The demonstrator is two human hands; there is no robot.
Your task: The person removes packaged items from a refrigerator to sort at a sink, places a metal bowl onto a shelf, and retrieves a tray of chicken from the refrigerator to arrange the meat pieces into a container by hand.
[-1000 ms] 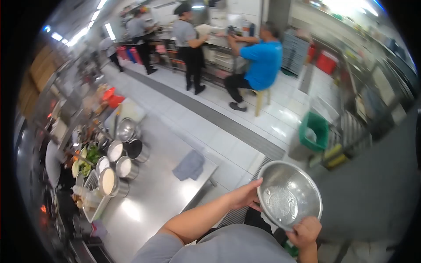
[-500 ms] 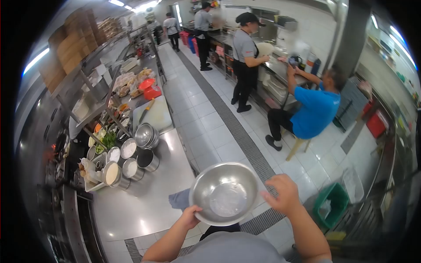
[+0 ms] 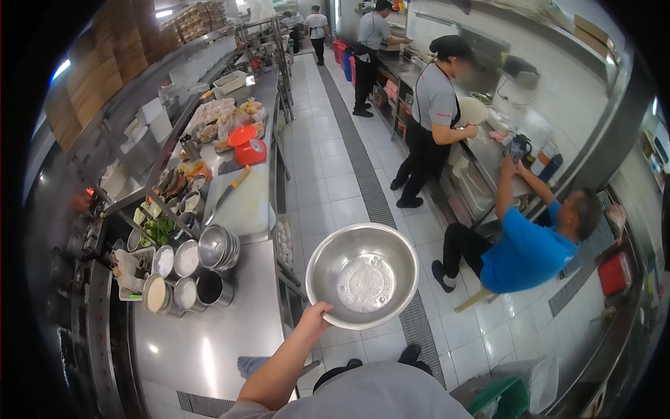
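Note:
My left hand point(image 3: 315, 322) is closed on the near left rim of a wide stainless steel mixing bowl point(image 3: 323, 272). The bowl is held out in front of me over the tiled floor, tipped slightly so its inside shows. Its bottom looks wet, with small clear drops on it. My right hand is out of view. Left of the bowl is a steel table point(image 3: 230, 349), with a blue-grey cloth point(image 3: 251, 364) hanging at its near edge.
On the table stand metal canisters point(image 3: 187, 260), stacked steel bowls point(image 3: 219, 246), a white cutting board point(image 3: 248, 202) with a knife point(image 3: 227, 194), and a red scale point(image 3: 246, 145). A seated person in blue point(image 3: 527, 251) and a standing co-worker point(image 3: 436, 119) are on the right. A green bin point(image 3: 499, 399) is near right.
My right hand has left the view from beside the bowl. The bowl, in my left hand, sits farther up and ahead. The view has turned, so the room appears shifted.

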